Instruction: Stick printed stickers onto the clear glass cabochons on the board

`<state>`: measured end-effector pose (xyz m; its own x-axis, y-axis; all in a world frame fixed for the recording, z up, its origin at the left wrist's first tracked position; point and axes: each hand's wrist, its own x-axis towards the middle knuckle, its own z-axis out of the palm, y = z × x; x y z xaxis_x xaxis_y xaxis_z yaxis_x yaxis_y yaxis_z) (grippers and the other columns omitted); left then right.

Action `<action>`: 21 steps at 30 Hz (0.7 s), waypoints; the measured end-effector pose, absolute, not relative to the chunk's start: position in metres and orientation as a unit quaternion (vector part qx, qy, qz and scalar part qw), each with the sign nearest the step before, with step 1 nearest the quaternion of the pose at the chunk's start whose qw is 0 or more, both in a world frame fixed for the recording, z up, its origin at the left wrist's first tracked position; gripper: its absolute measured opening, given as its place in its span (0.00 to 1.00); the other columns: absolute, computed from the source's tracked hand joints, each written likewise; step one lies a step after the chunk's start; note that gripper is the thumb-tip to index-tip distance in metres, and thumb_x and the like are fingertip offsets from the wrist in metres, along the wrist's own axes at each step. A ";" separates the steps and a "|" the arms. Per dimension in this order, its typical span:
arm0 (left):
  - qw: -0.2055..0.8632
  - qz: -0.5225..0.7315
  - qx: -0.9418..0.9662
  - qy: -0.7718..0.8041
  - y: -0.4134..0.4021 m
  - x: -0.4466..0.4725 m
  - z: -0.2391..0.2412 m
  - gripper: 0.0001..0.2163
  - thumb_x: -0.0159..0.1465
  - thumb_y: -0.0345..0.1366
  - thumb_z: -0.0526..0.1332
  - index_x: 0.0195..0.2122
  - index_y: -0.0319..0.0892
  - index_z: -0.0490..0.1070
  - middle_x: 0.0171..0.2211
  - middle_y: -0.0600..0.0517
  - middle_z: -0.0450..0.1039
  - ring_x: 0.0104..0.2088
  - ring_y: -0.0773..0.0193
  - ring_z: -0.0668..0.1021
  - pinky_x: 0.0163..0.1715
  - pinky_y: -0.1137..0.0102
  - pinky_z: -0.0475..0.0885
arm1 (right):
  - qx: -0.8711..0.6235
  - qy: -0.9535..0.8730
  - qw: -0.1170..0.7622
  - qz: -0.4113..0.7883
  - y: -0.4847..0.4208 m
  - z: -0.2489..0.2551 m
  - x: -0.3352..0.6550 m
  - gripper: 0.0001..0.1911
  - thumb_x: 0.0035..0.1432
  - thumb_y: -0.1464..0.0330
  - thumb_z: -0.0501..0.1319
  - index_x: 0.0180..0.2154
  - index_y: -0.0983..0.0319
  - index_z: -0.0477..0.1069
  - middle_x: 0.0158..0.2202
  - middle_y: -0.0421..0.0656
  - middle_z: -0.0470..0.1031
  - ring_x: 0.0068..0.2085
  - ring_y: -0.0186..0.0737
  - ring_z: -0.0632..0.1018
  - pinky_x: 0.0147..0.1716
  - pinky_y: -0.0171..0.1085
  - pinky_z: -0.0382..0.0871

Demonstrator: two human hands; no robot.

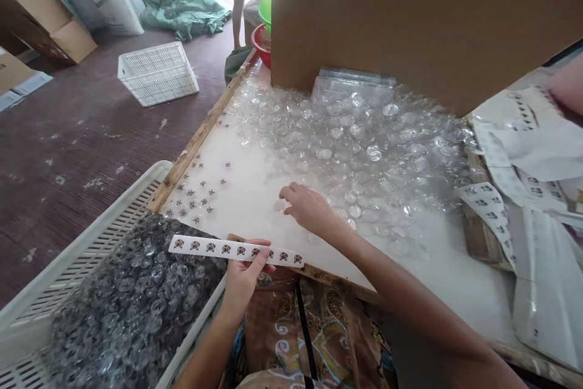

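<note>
Along the near edge of the table (255,195), the left hand (243,283) pinches a sticker strip (237,250) between thumb and fingers. It holds the strip level and face up, probably so the small printed stickers stay within reach of the other hand. The right hand (310,210) lies palm down on the bare white surface, fingers bent close together. Their tips are at a single clear dome (279,205), and I cannot tell whether they grip it or only touch it.

Behind that hand a loose heap of clear domes (364,146) spreads to the far edge, against a cardboard box (410,13). By the left edge, a few domes with dark centres (200,189) lie spaced apart, seemingly kept separate from the heap.

A white slatted basket (91,243) sits against the near left corner, filled with more domes (136,304). Peeled sticker sheets (496,213) overhang the right edge.
</note>
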<state>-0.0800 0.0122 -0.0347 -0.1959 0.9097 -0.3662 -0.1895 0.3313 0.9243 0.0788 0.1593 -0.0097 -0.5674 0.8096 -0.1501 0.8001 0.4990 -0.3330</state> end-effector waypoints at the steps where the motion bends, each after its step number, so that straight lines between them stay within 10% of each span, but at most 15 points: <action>1: 0.559 0.491 0.304 0.595 0.011 -0.081 -0.035 0.15 0.59 0.44 0.67 0.40 0.38 0.75 0.28 0.51 0.76 0.23 0.65 0.78 0.26 0.72 0.75 | -0.478 -0.858 0.028 0.189 0.160 -0.012 0.086 0.15 0.57 0.77 0.64 0.46 0.61 0.68 0.46 0.48 0.72 0.45 0.46 0.75 0.37 0.38 0.67; 21: 0.550 0.489 0.290 0.611 0.000 -0.080 -0.036 0.16 0.57 0.45 0.68 0.40 0.38 0.77 0.29 0.49 0.78 0.25 0.64 0.78 0.26 0.73 0.75 | -0.408 -0.873 0.090 0.252 0.160 -0.039 0.071 0.18 0.58 0.80 0.61 0.49 0.60 0.73 0.49 0.48 0.72 0.49 0.43 0.74 0.44 0.38 0.68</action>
